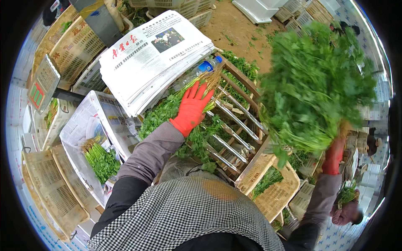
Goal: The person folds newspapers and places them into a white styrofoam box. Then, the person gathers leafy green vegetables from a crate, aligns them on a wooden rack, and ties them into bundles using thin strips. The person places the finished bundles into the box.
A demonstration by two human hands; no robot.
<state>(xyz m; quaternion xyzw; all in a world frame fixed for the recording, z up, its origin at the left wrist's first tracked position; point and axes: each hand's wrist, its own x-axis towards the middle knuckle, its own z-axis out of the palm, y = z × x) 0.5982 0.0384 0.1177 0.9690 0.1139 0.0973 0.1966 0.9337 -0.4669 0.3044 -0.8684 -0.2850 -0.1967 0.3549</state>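
Note:
My left hand, in a red glove, lies over the rooted stems of leafy green herbs, which look like coriander. Its fingers reach toward the pale roots; whether they grip the stems is hidden. Beneath and beside it is a wooden-framed rack with shiny metal bars, some sprigs trailing across it. Out to the right, my right hand, also red-gloved, is closed around the stem end of a large leafy bunch. Motion blurs that bunch and hand.
A newspaper stack lies beyond my left hand, beside a plastic bottle. At left stand a paper-lined box holding a herb bunch, a scale display and plastic crates. Another person is at far right.

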